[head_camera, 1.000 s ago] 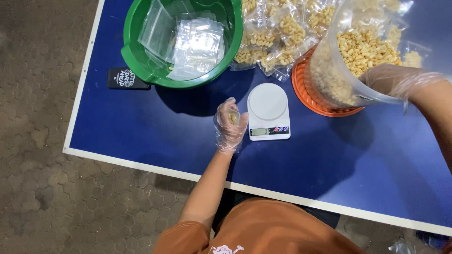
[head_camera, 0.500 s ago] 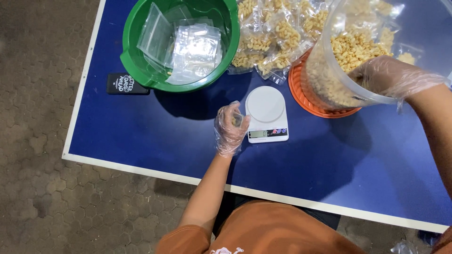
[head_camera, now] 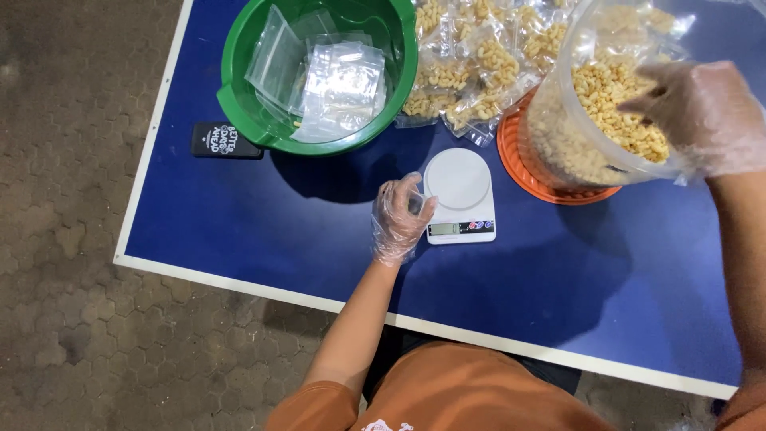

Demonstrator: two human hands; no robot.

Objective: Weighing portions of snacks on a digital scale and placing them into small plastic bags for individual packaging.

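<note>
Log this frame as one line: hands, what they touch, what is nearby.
left hand: gloved, beside white scale | right hand: gloved, at rim of clear puffed-snack tub | nearby: green basin of empty bags, filled bags
</note>
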